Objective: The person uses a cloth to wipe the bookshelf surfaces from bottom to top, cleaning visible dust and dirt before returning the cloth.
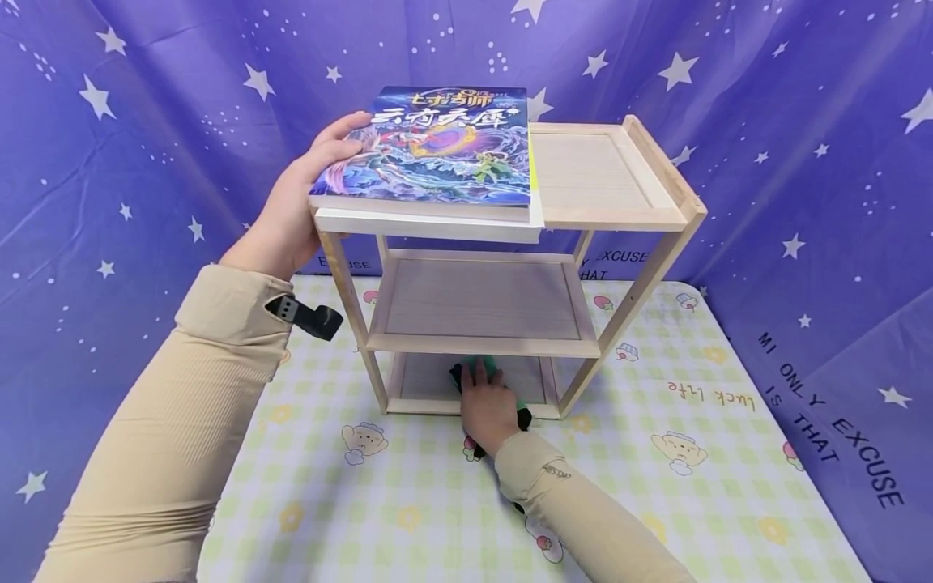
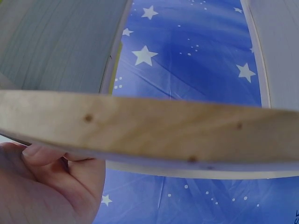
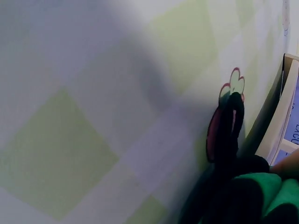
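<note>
My left hand (image 1: 299,186) grips the upper left corner of a small three-tier wooden shelf (image 1: 484,348), its fingers resting against a book (image 1: 445,154) with a colourful blue cover. The book lies flat on the top tier, over a white-edged one. In the left wrist view, curled fingers (image 2: 44,156) show beside a wooden side rail (image 2: 154,123). Low at the bottom tier, my right hand (image 1: 488,409) grips a soft green-and-black thing (image 1: 523,417); its kind is unclear because the hand covers most of it. A black loop (image 3: 238,109) sticks out from it in the right wrist view.
The shelf stands on a table with a green-and-white checked cloth (image 1: 678,405). A purple starry curtain (image 1: 204,105) hangs behind and at both sides. The middle tier (image 1: 481,300) sits above my right hand. A black strap (image 1: 309,316) hangs off the left cuff.
</note>
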Tool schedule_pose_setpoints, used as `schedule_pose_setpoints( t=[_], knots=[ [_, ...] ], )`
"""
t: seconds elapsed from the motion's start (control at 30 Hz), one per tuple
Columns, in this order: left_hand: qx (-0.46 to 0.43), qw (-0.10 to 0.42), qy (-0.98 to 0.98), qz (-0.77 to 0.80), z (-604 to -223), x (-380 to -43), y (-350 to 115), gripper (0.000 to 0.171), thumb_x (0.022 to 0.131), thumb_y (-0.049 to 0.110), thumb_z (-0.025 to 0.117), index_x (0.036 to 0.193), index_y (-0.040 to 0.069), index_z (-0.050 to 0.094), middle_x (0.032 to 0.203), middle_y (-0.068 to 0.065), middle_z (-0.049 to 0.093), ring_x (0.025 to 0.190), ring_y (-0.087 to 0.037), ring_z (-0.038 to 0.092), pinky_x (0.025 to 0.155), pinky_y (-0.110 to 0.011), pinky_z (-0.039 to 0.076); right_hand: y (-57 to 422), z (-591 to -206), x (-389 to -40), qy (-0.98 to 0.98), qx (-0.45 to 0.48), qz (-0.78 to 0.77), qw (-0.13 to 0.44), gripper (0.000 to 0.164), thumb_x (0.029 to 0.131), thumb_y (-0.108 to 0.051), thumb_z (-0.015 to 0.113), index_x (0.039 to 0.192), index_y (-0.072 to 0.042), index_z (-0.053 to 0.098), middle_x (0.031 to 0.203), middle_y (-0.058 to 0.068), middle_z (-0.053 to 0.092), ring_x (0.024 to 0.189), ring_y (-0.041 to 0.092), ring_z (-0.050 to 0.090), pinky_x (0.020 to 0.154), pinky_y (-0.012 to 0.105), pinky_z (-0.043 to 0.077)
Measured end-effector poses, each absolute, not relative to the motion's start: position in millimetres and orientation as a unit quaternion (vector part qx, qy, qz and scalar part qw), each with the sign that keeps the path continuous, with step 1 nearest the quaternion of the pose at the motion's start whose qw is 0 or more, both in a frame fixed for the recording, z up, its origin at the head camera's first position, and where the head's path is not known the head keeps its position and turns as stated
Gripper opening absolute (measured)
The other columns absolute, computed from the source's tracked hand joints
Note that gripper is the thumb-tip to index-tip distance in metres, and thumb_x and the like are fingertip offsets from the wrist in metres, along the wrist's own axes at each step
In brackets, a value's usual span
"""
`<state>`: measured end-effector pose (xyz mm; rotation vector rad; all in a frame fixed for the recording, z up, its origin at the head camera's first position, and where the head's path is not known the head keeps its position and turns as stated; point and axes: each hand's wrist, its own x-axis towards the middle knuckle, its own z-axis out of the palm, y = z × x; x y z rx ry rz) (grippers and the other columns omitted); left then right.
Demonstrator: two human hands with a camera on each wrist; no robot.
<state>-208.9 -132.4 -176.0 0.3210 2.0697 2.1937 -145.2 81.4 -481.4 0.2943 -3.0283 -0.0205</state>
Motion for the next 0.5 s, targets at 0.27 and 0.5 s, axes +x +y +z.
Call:
schedule_pose_setpoints(
  t=[0.27,0.5],
  knots=[
    [0.103,0.056,0.679,0.725,-175.7,-208.3,-132.8,0.047,0.099,0.037,0.047,0.146,0.041,0.043,0.161,0.005,0.021,0.139,-0.020,0.039,0.113,-0.034,0.030,81.8,-468.0,-144.1,-0.995,0.100,0.030,-0.004,0.056,0.095,-0.034,0.057,0.144,-0.009,0.052,0.148,0.019,0.049,0.123,0.045,0.056,0.071,0.049,0.058],
    [0.107,0.057,0.684,0.720,-175.1,-207.5,-132.6,0.046,0.100,0.036,0.045,0.145,0.042,0.043,0.161,0.006,0.021,0.138,-0.020,0.040,0.109,-0.031,0.032,86.7,-462.3,-147.8,-0.988,0.118,0.083,-0.062,0.059,0.097,-0.037,0.043,0.148,-0.008,0.046,0.153,0.019,0.042,0.132,0.044,0.048,0.092,0.052,0.053]
  ],
)
